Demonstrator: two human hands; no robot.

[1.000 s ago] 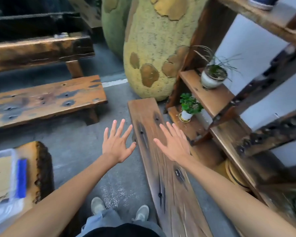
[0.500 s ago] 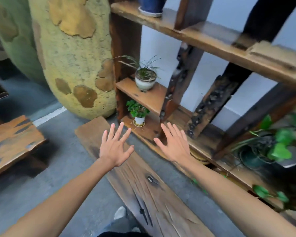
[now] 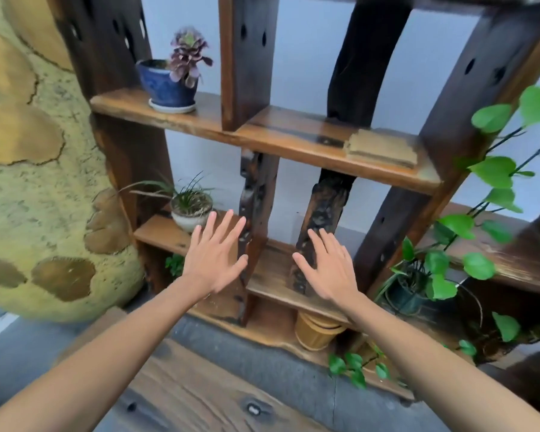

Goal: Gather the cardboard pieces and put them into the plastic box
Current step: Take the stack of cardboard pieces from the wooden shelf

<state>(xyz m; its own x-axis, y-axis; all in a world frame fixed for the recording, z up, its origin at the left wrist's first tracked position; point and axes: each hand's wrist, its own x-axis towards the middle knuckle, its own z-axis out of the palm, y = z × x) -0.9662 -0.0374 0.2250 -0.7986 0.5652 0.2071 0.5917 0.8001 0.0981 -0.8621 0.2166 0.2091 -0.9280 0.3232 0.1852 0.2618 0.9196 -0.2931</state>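
Note:
A small stack of brown cardboard pieces [image 3: 381, 147] lies flat on the upper shelf board [image 3: 281, 132] of a dark wooden rack, at its right end. My left hand [image 3: 214, 252] and my right hand [image 3: 326, 265] are both stretched out in front of the rack's lower shelves, fingers spread, palms away from me, holding nothing. Both hands are well below the cardboard and to its left. The plastic box is out of view.
A blue pot with a purple succulent [image 3: 172, 79] stands on the upper shelf at the left. A white pot with grass [image 3: 191, 207] sits beside my left hand. Leafy vines [image 3: 468, 232] hang at the right. A large yellow sculpture [image 3: 35, 169] fills the left; a wooden bench [image 3: 200, 397] lies below.
The view has swung up and right, from the floor bench and plastic box to the rack. The cardboard stack on the upper shelf came into view. My hands stayed open in front.

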